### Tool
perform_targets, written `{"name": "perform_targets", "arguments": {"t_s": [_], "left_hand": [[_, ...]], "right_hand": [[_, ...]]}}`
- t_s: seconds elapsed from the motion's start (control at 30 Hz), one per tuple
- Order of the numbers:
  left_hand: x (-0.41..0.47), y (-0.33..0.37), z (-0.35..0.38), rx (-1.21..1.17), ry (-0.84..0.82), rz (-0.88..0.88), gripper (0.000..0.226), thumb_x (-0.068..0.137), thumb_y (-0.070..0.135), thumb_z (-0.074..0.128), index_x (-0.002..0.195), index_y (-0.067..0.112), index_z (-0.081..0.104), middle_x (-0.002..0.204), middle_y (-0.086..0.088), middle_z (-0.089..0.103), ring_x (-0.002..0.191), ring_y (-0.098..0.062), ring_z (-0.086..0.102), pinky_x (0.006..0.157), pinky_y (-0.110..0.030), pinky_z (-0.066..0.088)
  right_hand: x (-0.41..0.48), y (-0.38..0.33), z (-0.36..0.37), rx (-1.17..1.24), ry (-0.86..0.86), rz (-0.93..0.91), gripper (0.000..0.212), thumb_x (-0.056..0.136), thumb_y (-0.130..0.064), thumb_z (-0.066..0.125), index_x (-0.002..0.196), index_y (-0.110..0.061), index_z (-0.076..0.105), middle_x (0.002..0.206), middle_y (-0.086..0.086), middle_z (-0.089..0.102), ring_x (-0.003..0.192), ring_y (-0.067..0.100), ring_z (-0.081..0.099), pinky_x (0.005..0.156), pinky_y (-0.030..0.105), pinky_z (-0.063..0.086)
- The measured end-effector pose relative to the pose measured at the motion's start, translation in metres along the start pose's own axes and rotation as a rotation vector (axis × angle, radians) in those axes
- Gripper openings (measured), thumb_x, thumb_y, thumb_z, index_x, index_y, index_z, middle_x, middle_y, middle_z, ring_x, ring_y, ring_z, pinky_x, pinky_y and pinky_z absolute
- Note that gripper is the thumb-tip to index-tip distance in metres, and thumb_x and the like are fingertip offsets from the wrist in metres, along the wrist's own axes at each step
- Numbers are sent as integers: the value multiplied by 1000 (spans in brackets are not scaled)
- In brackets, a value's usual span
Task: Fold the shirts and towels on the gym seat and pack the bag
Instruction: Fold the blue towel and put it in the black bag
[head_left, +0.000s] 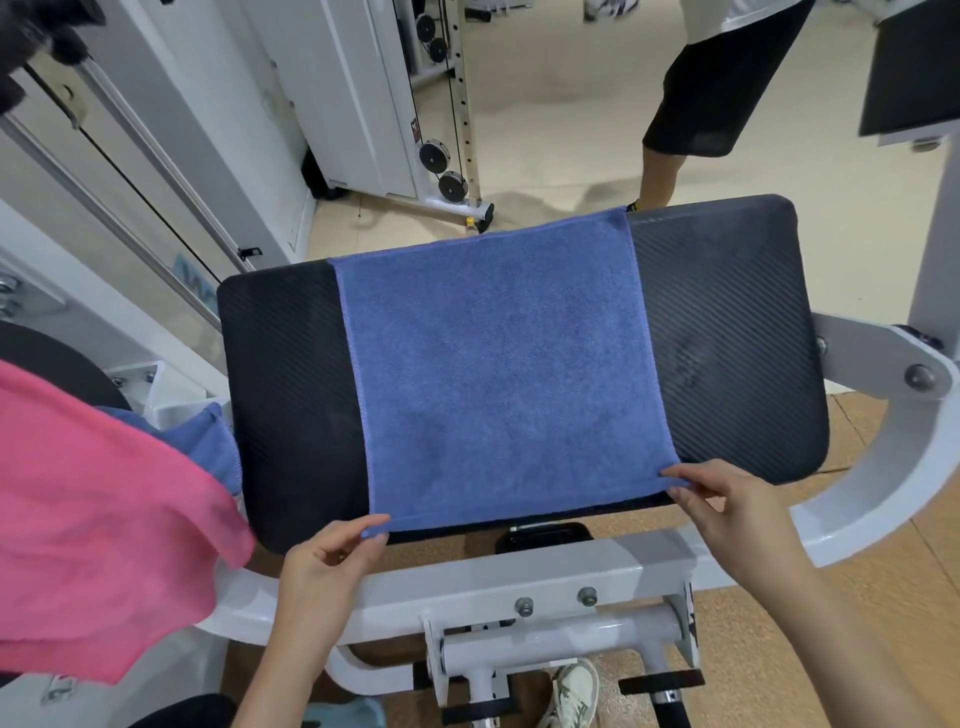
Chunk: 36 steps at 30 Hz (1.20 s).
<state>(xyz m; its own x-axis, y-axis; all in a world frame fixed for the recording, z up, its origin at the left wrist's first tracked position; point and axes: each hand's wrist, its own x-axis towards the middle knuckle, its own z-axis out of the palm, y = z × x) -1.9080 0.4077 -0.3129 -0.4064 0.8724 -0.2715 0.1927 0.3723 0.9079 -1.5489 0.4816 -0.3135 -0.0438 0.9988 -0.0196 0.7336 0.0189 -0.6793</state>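
Observation:
A blue towel (498, 374) lies flat across the middle of the black padded gym seat (727, 338), its far edge hanging over the back. My left hand (332, 556) pinches the towel's near left corner at the seat's front edge. My right hand (727, 504) pinches the near right corner. A pink cloth (88, 519) drapes over the machine at the left, with another blue cloth (208, 441) partly hidden under it. No bag is in view.
The seat's white metal frame (519, 587) runs below and to the right. White weight machines with cables (363, 93) stand at the back left. Another person's legs (711, 104) stand beyond the seat. My shoe (571, 691) is on the floor below.

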Motion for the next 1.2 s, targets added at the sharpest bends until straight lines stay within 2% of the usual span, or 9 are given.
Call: {"name": "perform_targets", "arguments": {"t_s": [0.13, 0.27, 0.4, 0.5, 0.6, 0.67, 0.83, 1.0, 1.2], "left_hand": [[-4, -10, -10, 31, -72, -86, 27, 83, -1, 69, 83, 24, 79, 85, -1, 74, 80, -12, 64, 67, -9, 46], [-10, -6, -17, 69, -152, -100, 34, 82, -3, 70, 76, 29, 80, 85, 1, 74, 80, -8, 66, 69, -10, 48], [-3, 30, -19, -40, -73, 39, 29, 79, -6, 68, 74, 20, 80, 80, 0, 67, 75, -4, 62, 67, -9, 47], [20, 70, -13, -150, 51, 174, 34, 84, -5, 64, 76, 24, 79, 86, 7, 73, 84, -1, 65, 78, -9, 49], [58, 98, -4, -223, 165, 232, 31, 87, 6, 65, 81, 33, 78, 87, 10, 75, 87, -6, 67, 84, -23, 52], [85, 112, 3, -268, 206, 228, 22, 88, 10, 67, 85, 30, 77, 88, 9, 75, 87, -8, 67, 81, -26, 52], [132, 139, 20, -191, 295, 255, 16, 88, 15, 69, 103, 19, 73, 87, 14, 72, 77, 7, 65, 68, -9, 48], [149, 139, 30, -62, 392, 257, 15, 85, 18, 72, 98, 26, 72, 80, 19, 68, 68, 14, 62, 61, -2, 43], [153, 130, 30, -7, 440, 273, 9, 89, 23, 68, 94, 28, 72, 83, 16, 70, 78, 2, 65, 73, -16, 50]], "right_hand": [[-5, 4, -12, 70, -184, 142, 17, 85, -12, 71, 92, -27, 72, 82, -22, 67, 83, -14, 59, 67, 12, 46], [-5, 8, -21, 48, -347, 171, 15, 83, -18, 74, 86, -33, 76, 81, -12, 70, 77, 3, 63, 71, 25, 51], [10, -16, -32, 386, -139, 148, 14, 79, -5, 74, 81, -19, 79, 93, -1, 65, 79, 1, 61, 70, 13, 46], [33, -48, -37, 724, -47, 155, 15, 89, -5, 62, 95, -11, 74, 102, -7, 72, 91, 6, 67, 68, 17, 54], [68, -73, -34, 872, 95, 210, 15, 96, -6, 55, 89, -11, 67, 73, -10, 69, 72, 3, 64, 56, 19, 55], [93, -86, -34, 802, 194, 184, 15, 96, -10, 56, 86, -16, 65, 67, -9, 66, 69, 4, 63, 55, 19, 53], [146, -101, -30, 496, 327, 118, 10, 97, -21, 54, 98, -16, 63, 85, 4, 67, 72, 13, 65, 52, 25, 54], [170, -97, -16, 166, 309, 12, 14, 98, -27, 48, 101, -18, 59, 83, -11, 60, 83, 16, 59, 69, 29, 45], [174, -98, -7, 10, 352, -42, 19, 101, -29, 43, 102, -14, 54, 81, -1, 59, 77, 22, 55, 70, 39, 41]]}}
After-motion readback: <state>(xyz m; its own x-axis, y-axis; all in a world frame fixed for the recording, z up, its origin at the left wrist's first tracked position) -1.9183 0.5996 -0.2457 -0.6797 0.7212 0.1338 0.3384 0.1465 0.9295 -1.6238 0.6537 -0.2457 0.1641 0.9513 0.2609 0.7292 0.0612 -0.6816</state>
